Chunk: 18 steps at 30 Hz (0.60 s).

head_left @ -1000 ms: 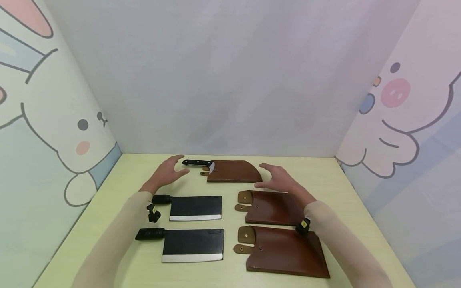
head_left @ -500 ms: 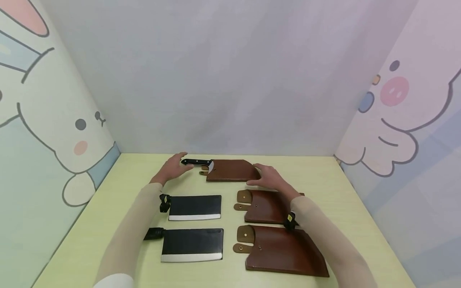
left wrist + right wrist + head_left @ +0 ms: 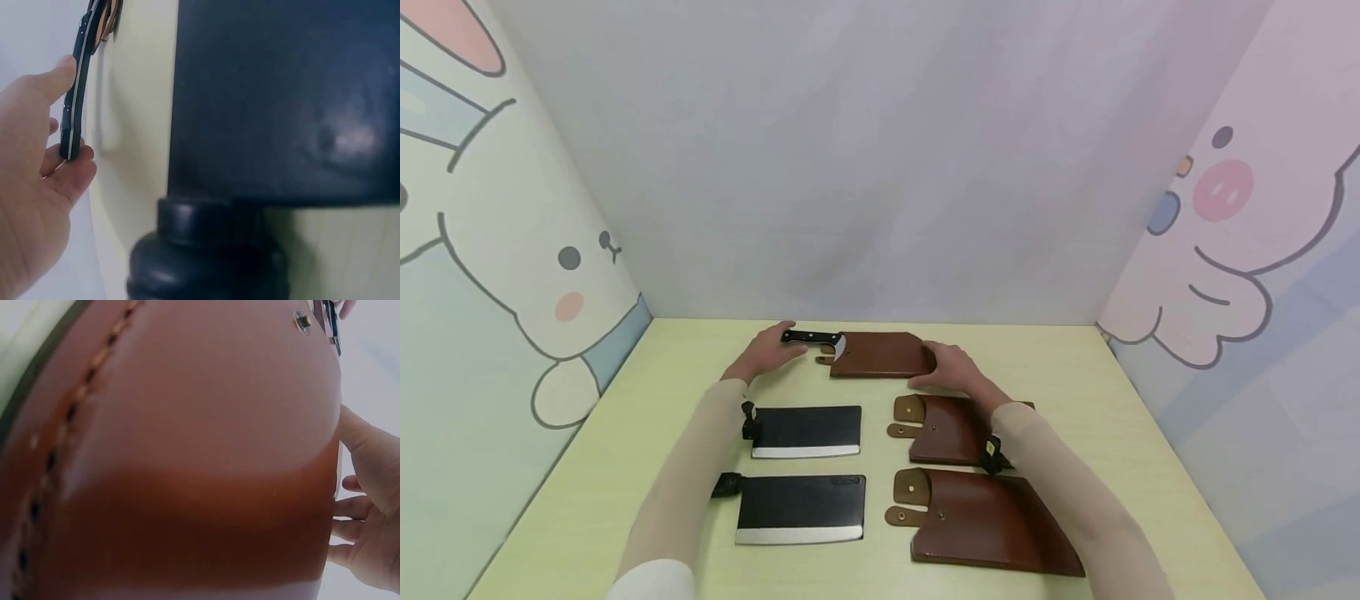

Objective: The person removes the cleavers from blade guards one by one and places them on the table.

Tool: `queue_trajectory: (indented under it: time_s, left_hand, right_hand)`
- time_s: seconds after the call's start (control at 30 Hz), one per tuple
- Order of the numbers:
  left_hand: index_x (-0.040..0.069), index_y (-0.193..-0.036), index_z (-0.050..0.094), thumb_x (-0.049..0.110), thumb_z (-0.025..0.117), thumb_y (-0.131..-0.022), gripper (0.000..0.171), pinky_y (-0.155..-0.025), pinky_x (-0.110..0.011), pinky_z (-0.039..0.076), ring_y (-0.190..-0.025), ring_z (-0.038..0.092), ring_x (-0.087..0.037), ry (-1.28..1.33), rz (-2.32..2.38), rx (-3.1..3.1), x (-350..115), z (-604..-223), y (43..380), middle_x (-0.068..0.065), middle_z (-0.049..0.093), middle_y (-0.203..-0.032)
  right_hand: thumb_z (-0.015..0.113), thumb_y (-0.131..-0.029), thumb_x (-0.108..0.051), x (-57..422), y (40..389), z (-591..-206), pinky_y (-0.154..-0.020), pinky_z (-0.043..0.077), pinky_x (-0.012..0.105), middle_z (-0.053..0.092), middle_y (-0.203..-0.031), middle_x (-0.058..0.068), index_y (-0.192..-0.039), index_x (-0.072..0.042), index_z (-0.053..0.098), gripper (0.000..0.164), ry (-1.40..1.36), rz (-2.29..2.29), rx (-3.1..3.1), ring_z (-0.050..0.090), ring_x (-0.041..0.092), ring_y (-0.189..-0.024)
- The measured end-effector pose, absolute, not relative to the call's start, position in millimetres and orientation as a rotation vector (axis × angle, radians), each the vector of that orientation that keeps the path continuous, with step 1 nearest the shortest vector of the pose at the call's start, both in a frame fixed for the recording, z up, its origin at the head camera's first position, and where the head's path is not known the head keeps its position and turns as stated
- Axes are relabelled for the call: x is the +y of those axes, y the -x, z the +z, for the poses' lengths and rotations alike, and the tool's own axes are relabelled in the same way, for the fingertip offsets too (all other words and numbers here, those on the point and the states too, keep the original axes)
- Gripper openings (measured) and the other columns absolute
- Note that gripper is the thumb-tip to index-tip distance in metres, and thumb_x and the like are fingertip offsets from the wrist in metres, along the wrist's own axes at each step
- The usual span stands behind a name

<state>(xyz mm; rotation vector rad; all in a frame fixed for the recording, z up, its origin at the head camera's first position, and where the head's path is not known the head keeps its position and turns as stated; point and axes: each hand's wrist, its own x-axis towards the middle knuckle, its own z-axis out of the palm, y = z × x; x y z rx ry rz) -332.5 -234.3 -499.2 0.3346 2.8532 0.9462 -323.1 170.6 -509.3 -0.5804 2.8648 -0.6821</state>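
At the back of the table a knife (image 3: 812, 337) with a black riveted handle lies with its blade inside a brown leather sheath (image 3: 880, 354); a silver bit of blade shows at the mouth. My left hand (image 3: 769, 348) holds the handle's end. Its thumb lies along the handle (image 3: 75, 87) in the left wrist view, fingertips around the butt. My right hand (image 3: 951, 367) grips the sheath's right end, thumb at the lower corner. In the right wrist view, a nearer sheath (image 3: 206, 412) hides what the fingers of the right hand (image 3: 375, 500) touch.
Two bare black cleavers, a middle one (image 3: 808, 429) and a front one (image 3: 801, 504), lie below my left forearm's side. Two more brown sheaths, middle (image 3: 955, 425) and front (image 3: 992, 521), lie right of them, partly under my right forearm. A grey wall (image 3: 880, 167) rises behind.
Both hands have moved inward: the left one right onto the knife handle, the right one left onto the sheath's end. The cleavers and other sheaths stay put.
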Motion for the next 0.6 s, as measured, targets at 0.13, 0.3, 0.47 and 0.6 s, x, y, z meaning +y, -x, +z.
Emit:
queue_trajectory:
  time_s: [0.13,0.3,0.47,0.6]
  left_hand:
    - [-0.004,-0.157,0.032,0.036,0.062,-0.104,0.073,-0.115,-0.062,0.032,-0.145,0.034,-0.049,-0.323,0.921,2.863,-234.7,-501.2,332.1,-0.03,0.035,-0.158]
    - [-0.005,-0.155,0.035,0.032,0.062,-0.104,0.069,-0.114,-0.062,0.033,-0.143,0.036,-0.049,-0.31,0.898,2.882,-234.5,-502.5,332.2,-0.031,0.039,-0.155]
    - [-0.007,-0.153,0.037,0.031,0.062,-0.104,0.068,-0.114,-0.061,0.035,-0.142,0.039,-0.049,-0.321,0.86,2.902,-230.9,-498.4,332.2,-0.032,0.041,-0.153]
    - [-0.008,-0.152,0.038,0.031,0.062,-0.104,0.067,-0.113,-0.061,0.035,-0.141,0.039,-0.049,-0.316,0.843,2.904,-228.6,-496.2,331.2,-0.032,0.042,-0.153]
  right_hand:
    - [0.082,-0.082,-0.055,167.4,321.2,-510.3,-0.099,0.05,0.054,0.058,-0.141,0.022,-0.156,-0.002,0.038,0.101,0.567,-0.653,2.869,0.06,0.039,-0.124]
    - [0.081,-0.086,-0.049,163.2,318.7,-511.0,-0.099,0.05,0.054,0.059,-0.14,0.022,-0.155,-0.001,0.04,0.093,0.543,-0.658,2.885,0.06,0.04,-0.123]
    - [0.081,-0.087,-0.046,163.6,319.1,-511.2,-0.103,0.048,0.054,0.057,-0.142,0.024,-0.154,0.001,0.041,0.091,0.554,-0.68,2.897,0.057,0.042,-0.127]
    - [0.081,-0.088,-0.045,165.0,319.7,-509.7,-0.104,0.048,0.054,0.056,-0.143,0.024,-0.153,0.002,0.041,0.09,0.568,-0.674,2.907,0.057,0.042,-0.128]
